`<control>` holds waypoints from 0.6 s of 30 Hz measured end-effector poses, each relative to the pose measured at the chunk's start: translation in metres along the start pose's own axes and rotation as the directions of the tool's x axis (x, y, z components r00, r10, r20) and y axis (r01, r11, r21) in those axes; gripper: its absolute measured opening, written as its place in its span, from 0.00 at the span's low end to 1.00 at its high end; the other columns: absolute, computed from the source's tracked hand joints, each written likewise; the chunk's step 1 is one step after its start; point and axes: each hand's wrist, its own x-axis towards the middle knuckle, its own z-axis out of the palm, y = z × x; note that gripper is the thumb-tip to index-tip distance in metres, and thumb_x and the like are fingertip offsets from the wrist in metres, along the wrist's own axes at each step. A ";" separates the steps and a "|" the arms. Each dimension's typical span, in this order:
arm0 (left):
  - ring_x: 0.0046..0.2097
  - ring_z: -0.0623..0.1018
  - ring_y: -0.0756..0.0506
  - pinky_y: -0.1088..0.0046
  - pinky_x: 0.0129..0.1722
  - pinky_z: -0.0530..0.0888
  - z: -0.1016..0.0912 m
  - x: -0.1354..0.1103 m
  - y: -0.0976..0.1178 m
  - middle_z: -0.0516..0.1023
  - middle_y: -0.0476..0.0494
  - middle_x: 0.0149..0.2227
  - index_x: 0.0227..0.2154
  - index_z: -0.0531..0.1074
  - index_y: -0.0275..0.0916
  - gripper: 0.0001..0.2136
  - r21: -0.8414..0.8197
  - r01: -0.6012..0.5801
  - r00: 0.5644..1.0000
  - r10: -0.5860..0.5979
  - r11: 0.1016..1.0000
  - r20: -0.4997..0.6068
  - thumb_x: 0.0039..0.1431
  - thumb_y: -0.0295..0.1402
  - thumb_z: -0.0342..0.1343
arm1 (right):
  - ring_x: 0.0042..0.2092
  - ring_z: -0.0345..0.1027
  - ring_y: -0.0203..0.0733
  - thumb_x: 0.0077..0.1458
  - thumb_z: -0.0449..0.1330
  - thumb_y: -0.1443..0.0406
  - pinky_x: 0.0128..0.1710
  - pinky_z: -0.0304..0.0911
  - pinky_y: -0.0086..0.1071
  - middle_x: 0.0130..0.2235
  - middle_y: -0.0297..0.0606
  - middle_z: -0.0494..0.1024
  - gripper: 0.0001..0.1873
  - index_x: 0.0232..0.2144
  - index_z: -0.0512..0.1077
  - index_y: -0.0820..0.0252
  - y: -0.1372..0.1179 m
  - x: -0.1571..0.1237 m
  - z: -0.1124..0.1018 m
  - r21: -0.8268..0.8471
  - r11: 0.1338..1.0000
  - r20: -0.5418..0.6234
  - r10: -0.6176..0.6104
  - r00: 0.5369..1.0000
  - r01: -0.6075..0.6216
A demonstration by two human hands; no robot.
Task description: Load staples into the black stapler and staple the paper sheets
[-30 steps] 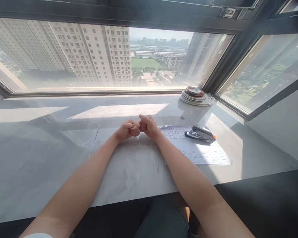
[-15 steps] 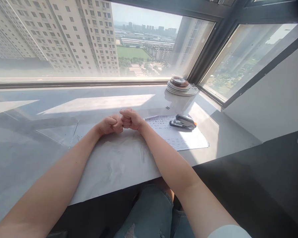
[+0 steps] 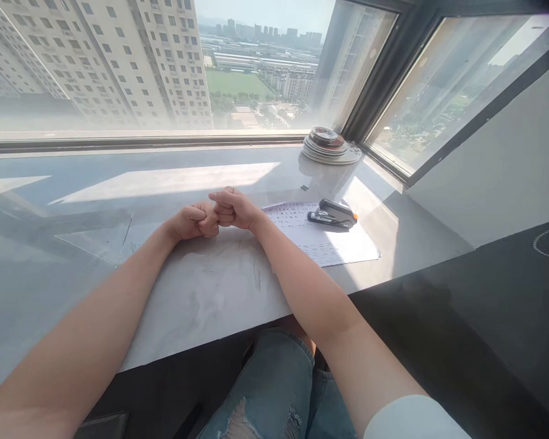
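My left hand is closed in a fist, thumb over the curled fingers. It rests just above the light marbled tabletop. Against its knuckles sits my right hand, also curled into a fist, so the two hands meet at the fingers. No object shows in either hand, though the insides of the palms are hidden. To the right of my right hand lies a printed paper sheet, partly behind my forearm. A black and grey stapler with an orange tip lies on the sheet.
Two small dark staple-like strips lie beyond the paper. A stack of plates stands in the far corner by the window frame. The table's front edge runs just above my knees. A white wall closes the right side.
The view has tipped slightly downward, so the scene sits a little higher and further left. My fists remain together in nearly the same place on the table.
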 end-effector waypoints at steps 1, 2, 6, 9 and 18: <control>0.18 0.49 0.53 0.73 0.19 0.54 0.000 0.000 0.000 0.44 0.54 0.16 0.13 0.57 0.40 0.19 0.004 0.001 1.000 -0.001 1.000 -0.004 0.49 0.36 0.61 | 0.22 0.32 0.31 0.67 0.55 0.61 0.16 0.44 0.28 0.20 0.24 0.39 0.31 0.19 0.41 0.53 0.000 0.000 -0.001 -0.005 1.000 0.008 -0.004 1.000 0.004; 0.18 0.49 0.53 0.73 0.19 0.54 0.000 0.000 0.000 0.44 0.54 0.16 0.13 0.57 0.40 0.19 0.008 0.001 1.000 -0.001 1.000 -0.005 0.49 0.36 0.61 | 0.22 0.32 0.32 0.68 0.55 0.60 0.16 0.44 0.28 0.20 0.24 0.39 0.31 0.19 0.41 0.53 0.001 0.000 -0.001 -0.010 1.000 0.017 -0.009 1.000 0.009; 0.17 0.50 0.54 0.74 0.18 0.54 0.002 0.001 0.000 0.44 0.54 0.15 0.13 0.57 0.40 0.18 -0.004 -0.006 1.000 0.006 1.000 0.015 0.49 0.34 0.60 | 0.22 0.32 0.32 0.67 0.56 0.60 0.16 0.44 0.28 0.20 0.24 0.39 0.31 0.19 0.41 0.53 0.002 0.000 -0.003 -0.022 1.000 0.034 -0.018 0.999 0.018; 0.18 0.49 0.54 0.75 0.19 0.55 0.004 0.002 0.002 0.44 0.55 0.16 0.14 0.58 0.39 0.16 -0.030 -0.031 0.999 0.032 0.999 0.035 0.48 0.31 0.59 | 0.22 0.33 0.32 0.67 0.56 0.61 0.17 0.44 0.28 0.20 0.24 0.39 0.31 0.19 0.41 0.53 0.002 0.000 -0.003 -0.016 1.000 0.000 -0.014 1.000 0.014; 0.17 0.50 0.55 0.76 0.18 0.54 0.006 0.005 0.002 0.44 0.54 0.15 0.12 0.57 0.39 0.14 -0.014 0.009 1.000 -0.009 1.000 -0.023 0.42 0.30 0.58 | 0.20 0.34 0.31 0.65 0.59 0.60 0.17 0.41 0.29 0.19 0.23 0.40 0.32 0.19 0.42 0.52 0.004 0.001 -0.006 -0.036 0.999 -0.045 -0.025 0.999 0.023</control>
